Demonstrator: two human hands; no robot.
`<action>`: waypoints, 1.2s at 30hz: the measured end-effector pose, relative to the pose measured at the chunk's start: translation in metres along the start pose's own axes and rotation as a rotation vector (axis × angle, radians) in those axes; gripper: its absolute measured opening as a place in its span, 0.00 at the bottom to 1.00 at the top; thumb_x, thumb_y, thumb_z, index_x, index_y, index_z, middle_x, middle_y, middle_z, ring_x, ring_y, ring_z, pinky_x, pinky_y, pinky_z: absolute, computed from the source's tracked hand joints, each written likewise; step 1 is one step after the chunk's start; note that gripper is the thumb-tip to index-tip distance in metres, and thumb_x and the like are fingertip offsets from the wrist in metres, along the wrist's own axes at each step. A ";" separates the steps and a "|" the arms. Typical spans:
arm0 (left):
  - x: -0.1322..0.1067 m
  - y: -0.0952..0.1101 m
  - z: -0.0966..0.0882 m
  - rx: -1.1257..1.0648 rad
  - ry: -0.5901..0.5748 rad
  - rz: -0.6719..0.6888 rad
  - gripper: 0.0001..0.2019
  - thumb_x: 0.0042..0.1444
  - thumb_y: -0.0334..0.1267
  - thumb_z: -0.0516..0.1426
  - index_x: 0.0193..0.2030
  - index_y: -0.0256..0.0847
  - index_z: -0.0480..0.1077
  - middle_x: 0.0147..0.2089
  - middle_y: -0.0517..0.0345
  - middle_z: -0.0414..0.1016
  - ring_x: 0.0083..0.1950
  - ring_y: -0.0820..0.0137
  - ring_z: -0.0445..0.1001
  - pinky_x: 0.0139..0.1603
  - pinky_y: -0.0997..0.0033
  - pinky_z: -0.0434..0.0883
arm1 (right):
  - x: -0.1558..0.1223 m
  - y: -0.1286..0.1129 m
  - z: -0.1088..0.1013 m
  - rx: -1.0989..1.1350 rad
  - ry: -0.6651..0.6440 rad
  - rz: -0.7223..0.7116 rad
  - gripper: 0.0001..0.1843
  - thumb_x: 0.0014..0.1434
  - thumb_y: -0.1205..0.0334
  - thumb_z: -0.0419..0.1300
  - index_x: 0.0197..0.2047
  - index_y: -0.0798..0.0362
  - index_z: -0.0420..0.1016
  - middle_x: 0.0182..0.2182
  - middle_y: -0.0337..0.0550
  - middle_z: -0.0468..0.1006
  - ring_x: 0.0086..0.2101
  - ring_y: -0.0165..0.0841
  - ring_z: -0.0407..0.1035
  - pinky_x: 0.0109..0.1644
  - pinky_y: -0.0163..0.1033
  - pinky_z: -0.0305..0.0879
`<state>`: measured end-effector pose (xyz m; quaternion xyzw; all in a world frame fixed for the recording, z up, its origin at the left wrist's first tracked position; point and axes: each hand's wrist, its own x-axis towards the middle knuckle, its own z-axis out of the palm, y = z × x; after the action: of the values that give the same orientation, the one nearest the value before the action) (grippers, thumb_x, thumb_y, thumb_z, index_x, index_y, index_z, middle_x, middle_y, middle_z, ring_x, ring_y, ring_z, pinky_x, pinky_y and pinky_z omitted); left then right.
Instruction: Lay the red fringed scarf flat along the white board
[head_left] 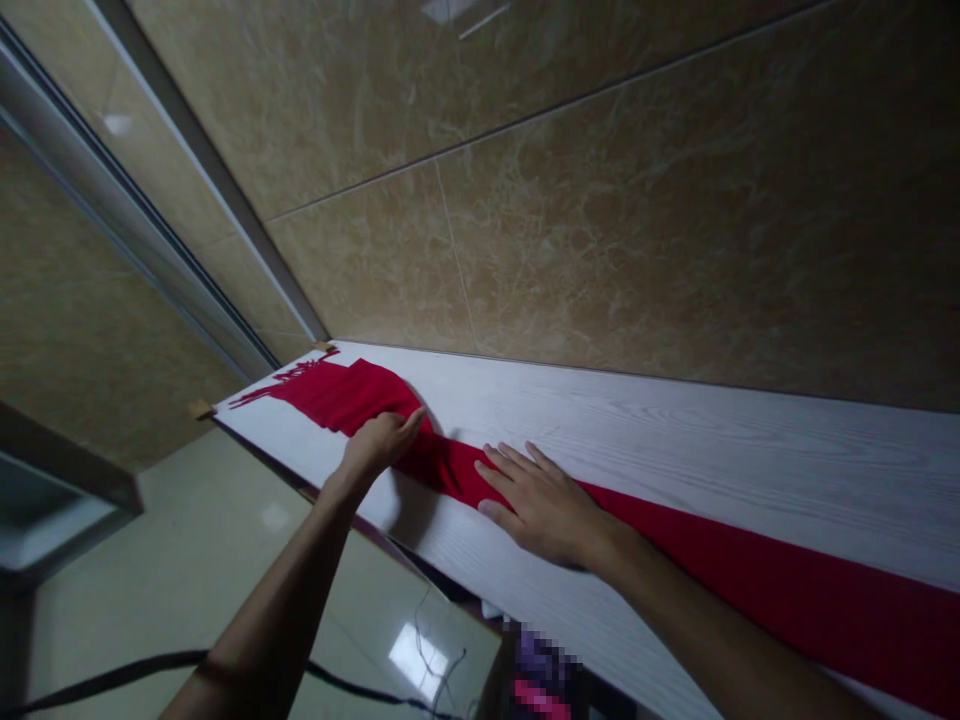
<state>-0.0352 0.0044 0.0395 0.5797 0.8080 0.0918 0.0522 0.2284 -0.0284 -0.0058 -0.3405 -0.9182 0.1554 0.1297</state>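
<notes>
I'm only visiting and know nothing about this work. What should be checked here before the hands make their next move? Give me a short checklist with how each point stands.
1. Left hand has hold of the red cloth: ok, it appears to grip a raised part.
2. Right hand is on the cloth: ok, palm down, fingers spread.
3. Cloth is smooth between the hands: not ok, folds show there.
4. Fringe is even: not ok, its strands spread raggedly at the far end.
5. Near end rests on the white board: cannot tell, it runs out of the picture.
</notes>
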 end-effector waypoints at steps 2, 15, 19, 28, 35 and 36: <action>0.000 0.009 0.004 0.091 -0.037 0.015 0.27 0.58 0.62 0.52 0.22 0.40 0.71 0.25 0.45 0.74 0.35 0.54 0.78 0.35 0.66 0.66 | 0.000 0.000 0.001 0.009 0.000 -0.002 0.33 0.72 0.45 0.43 0.73 0.53 0.58 0.72 0.49 0.52 0.71 0.41 0.45 0.75 0.56 0.37; -0.016 -0.003 0.005 -0.597 -0.015 -0.167 0.10 0.50 0.37 0.59 0.21 0.40 0.64 0.16 0.60 0.63 0.18 0.67 0.68 0.20 0.72 0.62 | -0.001 0.003 0.002 0.021 0.003 -0.003 0.33 0.72 0.44 0.43 0.72 0.52 0.58 0.73 0.47 0.52 0.72 0.40 0.44 0.75 0.56 0.36; -0.023 -0.016 0.008 -1.088 -0.056 -0.332 0.04 0.53 0.33 0.55 0.28 0.39 0.65 0.22 0.59 0.68 0.22 0.67 0.72 0.23 0.71 0.72 | -0.001 0.003 0.001 0.026 -0.015 -0.006 0.34 0.72 0.43 0.41 0.72 0.53 0.57 0.73 0.47 0.51 0.72 0.40 0.43 0.75 0.56 0.35; -0.024 -0.015 0.005 -1.928 -0.139 -0.528 0.08 0.61 0.26 0.49 0.32 0.39 0.64 0.27 0.58 0.70 0.28 0.71 0.76 0.34 0.71 0.80 | -0.002 0.004 0.001 0.035 -0.019 -0.006 0.34 0.72 0.43 0.40 0.73 0.53 0.56 0.73 0.46 0.52 0.72 0.39 0.42 0.75 0.56 0.35; 0.002 -0.021 0.012 -1.512 -0.104 -0.434 0.05 0.57 0.34 0.60 0.34 0.38 0.67 0.26 0.61 0.68 0.23 0.75 0.71 0.27 0.77 0.75 | -0.003 0.005 0.002 0.032 0.011 -0.007 0.33 0.72 0.43 0.41 0.72 0.52 0.58 0.72 0.46 0.54 0.71 0.40 0.45 0.75 0.56 0.37; 0.006 -0.024 0.012 -1.498 -0.103 -0.420 0.06 0.56 0.34 0.61 0.33 0.38 0.67 0.24 0.61 0.67 0.23 0.74 0.71 0.27 0.75 0.75 | -0.003 0.005 0.002 0.031 0.015 -0.007 0.33 0.72 0.43 0.42 0.72 0.51 0.58 0.72 0.45 0.54 0.71 0.40 0.45 0.75 0.56 0.38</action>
<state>-0.0573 0.0031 0.0223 0.2284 0.6202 0.5741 0.4834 0.2324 -0.0271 -0.0101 -0.3364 -0.9158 0.1666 0.1426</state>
